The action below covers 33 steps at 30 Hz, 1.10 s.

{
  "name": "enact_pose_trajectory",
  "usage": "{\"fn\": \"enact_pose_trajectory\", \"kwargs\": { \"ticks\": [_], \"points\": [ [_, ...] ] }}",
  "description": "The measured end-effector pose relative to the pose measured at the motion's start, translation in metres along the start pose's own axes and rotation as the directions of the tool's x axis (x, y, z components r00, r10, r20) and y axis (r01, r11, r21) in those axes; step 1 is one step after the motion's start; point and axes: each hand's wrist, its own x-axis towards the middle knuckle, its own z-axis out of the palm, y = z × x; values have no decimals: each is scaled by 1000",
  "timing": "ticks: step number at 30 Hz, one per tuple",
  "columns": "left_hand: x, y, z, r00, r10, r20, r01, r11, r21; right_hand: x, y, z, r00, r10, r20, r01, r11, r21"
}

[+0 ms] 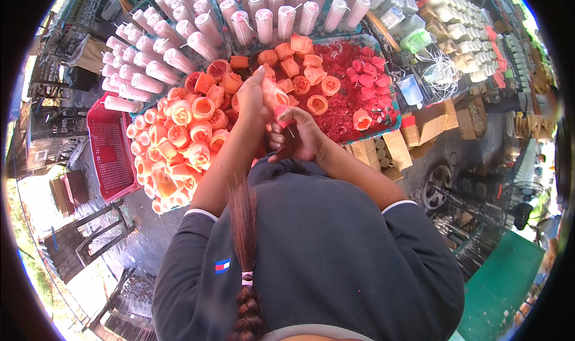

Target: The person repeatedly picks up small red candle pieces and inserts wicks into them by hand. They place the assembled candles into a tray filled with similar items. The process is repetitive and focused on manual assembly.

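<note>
My left hand [254,96] is wrapped round a pale pink-orange candle [273,93], held tilted in front of my chest. At its near end is a red-pink piece with a thin white wick poking out. My right hand [301,136] grips this end with thumb and fingers; some of its fingertips are hidden. Left of my forearm lies a heap of orange wax roses [179,134], several of them hollow rings. More orange roses [300,84] sit beyond my hands, beside deep pink wax petals [366,71] and red scraps [335,110] in a tray [396,105].
Rows of pink pillar candles [263,23] with wicks stand along the back. A red plastic basket [106,155] is at the left. White wick strings [442,72], pale moulded blocks [458,35] and cardboard boxes [431,125] are at the right. A wooden stick [383,30] lies behind the tray.
</note>
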Motion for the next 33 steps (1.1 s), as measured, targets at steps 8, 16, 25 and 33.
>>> {"fn": "enact_pose_trajectory", "kwargs": {
  "ticks": [8,16,25,33],
  "points": [
    [17,-6,19,995,90,-53,-83,990,116,-4,-8,6,904,-288,-315,169,919,-355],
    [29,-7,28,992,-46,-115,54,996,72,1,-6,-2,851,-451,-269,265,811,-521],
    [39,-5,28,990,-78,-119,97,983,158,-3,1,2,910,-318,-267,268,941,-207],
    [61,65,20,988,121,-92,-111,989,101,-23,28,-7,974,-224,5,211,909,-360]
  ]
}}
